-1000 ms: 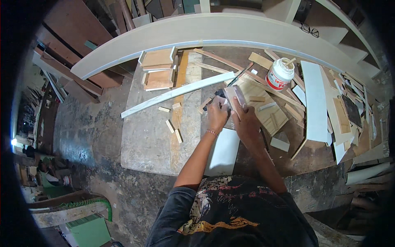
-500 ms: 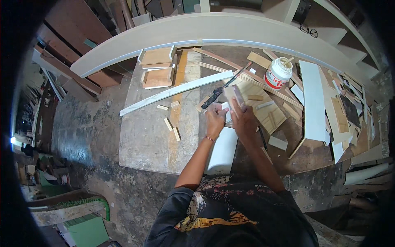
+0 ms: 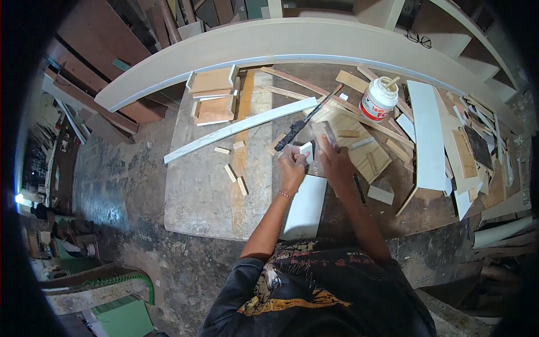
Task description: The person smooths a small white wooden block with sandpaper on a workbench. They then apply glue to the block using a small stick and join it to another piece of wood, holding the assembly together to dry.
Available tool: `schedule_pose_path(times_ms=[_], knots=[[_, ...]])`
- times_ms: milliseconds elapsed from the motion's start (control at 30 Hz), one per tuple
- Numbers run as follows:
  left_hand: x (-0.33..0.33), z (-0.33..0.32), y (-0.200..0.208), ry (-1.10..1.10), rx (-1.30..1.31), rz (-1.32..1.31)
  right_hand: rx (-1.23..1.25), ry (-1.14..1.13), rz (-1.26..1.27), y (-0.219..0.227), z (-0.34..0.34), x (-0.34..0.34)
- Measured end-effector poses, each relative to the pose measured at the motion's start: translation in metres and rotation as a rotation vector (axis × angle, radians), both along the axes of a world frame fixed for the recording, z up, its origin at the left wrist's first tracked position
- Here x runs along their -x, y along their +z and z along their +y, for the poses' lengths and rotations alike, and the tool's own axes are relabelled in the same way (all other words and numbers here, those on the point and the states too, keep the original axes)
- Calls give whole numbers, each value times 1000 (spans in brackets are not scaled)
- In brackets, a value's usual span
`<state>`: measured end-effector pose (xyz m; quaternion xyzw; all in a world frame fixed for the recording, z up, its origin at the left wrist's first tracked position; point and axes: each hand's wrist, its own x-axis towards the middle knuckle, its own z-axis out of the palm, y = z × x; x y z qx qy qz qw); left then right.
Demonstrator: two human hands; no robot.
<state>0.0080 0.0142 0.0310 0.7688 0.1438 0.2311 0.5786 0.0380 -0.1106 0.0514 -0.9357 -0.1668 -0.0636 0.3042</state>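
My left hand pinches a small white block upright between thumb and fingers. Just to its right, my right hand is closed around a pale rectangular block with a grey-brown side, smeared by motion. The two blocks are a little apart. A thin tool with a black-wrapped handle lies beyond my left hand. Below both hands a white panel reaches toward me. Small wood blocks lie on the table to the left.
A white glue jar with a stick in it stands at the back right, near a square wooden board. A long white strip crosses the left half. Two shallow wooden trays sit behind it; offcuts crowd the right.
My right hand has shifted slightly right and down with its block, away from the left hand. The white block in my left hand now shows more fully.
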Motion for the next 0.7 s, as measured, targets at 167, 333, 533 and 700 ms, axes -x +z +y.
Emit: schedule_pose_path(times_ms=[167, 333, 533, 700], knots=[[-14, 3, -20, 8, 14, -37, -319, 154, 14, -8, -5, 4], [-14, 1, -31, -18, -45, -14, -246, 204, 1, -18, -1, 16], [-10, -2, -13, -132, -299, -79, -117, 115, 264, -3, 4, -13], [-17, 2, -11, -73, -293, -48, -213, 192, 176, 6, -1, -1]])
